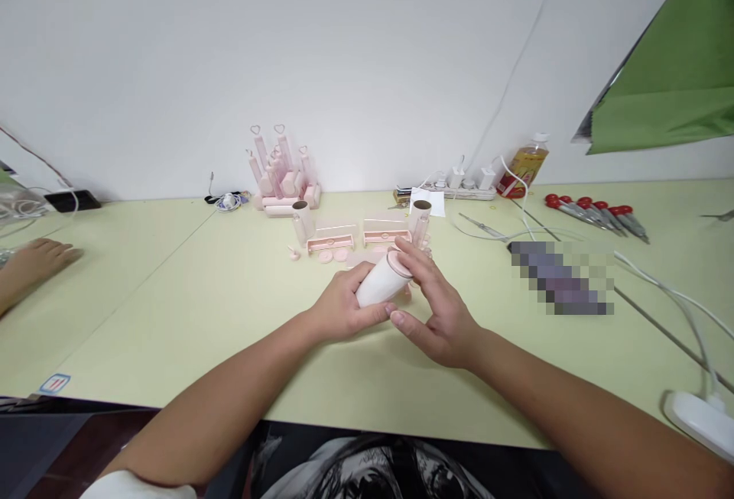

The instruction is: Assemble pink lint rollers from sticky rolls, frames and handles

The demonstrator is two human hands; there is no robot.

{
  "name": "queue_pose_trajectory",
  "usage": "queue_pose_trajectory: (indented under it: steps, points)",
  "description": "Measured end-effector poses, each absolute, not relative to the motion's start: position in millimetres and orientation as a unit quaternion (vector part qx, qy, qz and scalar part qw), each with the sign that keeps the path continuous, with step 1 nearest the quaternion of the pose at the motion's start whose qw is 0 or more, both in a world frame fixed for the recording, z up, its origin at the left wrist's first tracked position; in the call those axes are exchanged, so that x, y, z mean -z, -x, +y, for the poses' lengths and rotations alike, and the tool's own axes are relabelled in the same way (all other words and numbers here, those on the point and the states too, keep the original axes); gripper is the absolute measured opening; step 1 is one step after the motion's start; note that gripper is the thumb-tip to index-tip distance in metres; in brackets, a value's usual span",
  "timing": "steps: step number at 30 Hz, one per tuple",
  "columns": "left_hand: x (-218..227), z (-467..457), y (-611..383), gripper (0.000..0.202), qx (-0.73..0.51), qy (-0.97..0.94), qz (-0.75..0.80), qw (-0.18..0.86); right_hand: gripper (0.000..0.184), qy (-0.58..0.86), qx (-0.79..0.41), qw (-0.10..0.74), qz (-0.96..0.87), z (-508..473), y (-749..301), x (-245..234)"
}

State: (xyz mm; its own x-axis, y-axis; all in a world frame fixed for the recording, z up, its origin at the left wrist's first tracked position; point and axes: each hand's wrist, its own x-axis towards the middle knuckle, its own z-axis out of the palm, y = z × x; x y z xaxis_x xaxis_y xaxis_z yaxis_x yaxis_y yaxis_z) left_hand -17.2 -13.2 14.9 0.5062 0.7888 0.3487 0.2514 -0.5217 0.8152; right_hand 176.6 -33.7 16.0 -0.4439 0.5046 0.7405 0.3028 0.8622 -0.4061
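A white paper roll (381, 282), seemingly a lint-roller refill, lies tilted in my left hand (344, 304), whose fingers and thumb wrap round its body. On its upper right end sits a round pink end cap (400, 263). My right hand (439, 304) has its fingers curled over this cap, with the thumb near the left thumb. Just beyond my hands lie two pink open cases (331, 244), pink discs (326, 257) and a small pink part (293, 253). Two more white rolls with brown cores (301, 222) stand upright beside the cases.
Pink assembled pieces with heart-topped handles (279, 170) are stacked by the wall. To the right are a power strip (473, 192), a drink bottle (524, 166), red-ended tools (596, 212) and white cables. Another person's hand (43, 262) rests on the table (189, 331) at left.
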Motion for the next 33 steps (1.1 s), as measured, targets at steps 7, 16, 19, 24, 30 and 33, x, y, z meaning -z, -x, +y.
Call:
queue_pose_trajectory:
  steps: [7, 16, 19, 24, 30, 33]
  points:
    - [-14.2, -13.6, 17.7, 0.041, -0.371, -0.792, 0.334, 0.352, 0.071, 0.245, -0.098, 0.481, -0.836, -33.9, -175.3, -14.5]
    - [-16.5, -15.1, 19.0, 0.043, -0.349, -0.812, 0.345, 0.317, 0.071, 0.245, -0.082, 0.511, -0.820, -33.3, -178.1, -18.3]
    - [-12.5, -14.8, 19.2, 0.054, -0.346, -0.818, 0.330, 0.319, 0.065, 0.234, -0.082, 0.440, -0.863, -30.8, -181.9, -22.6]
    - [-6.9, -11.3, 23.3, 0.093, -0.351, -0.849, 0.271, 0.285, 0.076, 0.238, -0.082, 0.417, -0.873, -30.6, -183.4, -23.1]
    - [-10.0, -5.7, 29.8, 0.079, -0.336, -0.866, 0.296, 0.223, 0.085, 0.266, -0.114, 0.369, -0.883, -25.2, -187.0, -18.5]
    - [-9.9, -2.5, 33.1, 0.083, -0.334, -0.865, 0.311, 0.207, 0.089, 0.283, -0.140, 0.344, -0.884, -23.4, -188.8, -17.4]
